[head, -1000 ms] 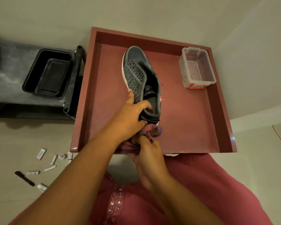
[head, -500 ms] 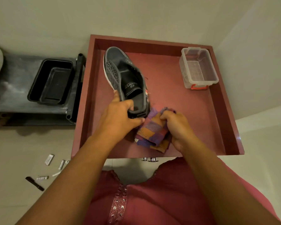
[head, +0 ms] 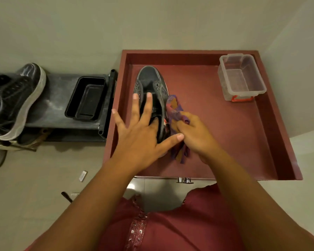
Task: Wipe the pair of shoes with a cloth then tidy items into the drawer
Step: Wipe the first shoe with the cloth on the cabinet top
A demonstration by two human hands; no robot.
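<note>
One grey shoe [head: 151,91] lies in the red drawer [head: 216,115], toe at twelve o'clock; its insole writing is unreadable. Half a second ago the left hand [head: 140,136] gripped its heel; now it rests spread and flat on it. At three o'clock, the right hand [head: 196,136] clutches the checked cloth [head: 175,109] against its side.

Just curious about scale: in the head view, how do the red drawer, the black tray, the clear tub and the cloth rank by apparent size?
1. Red drawer
2. Black tray and clear tub: look alike, unsure
3. Cloth, partly hidden by the right hand
</note>
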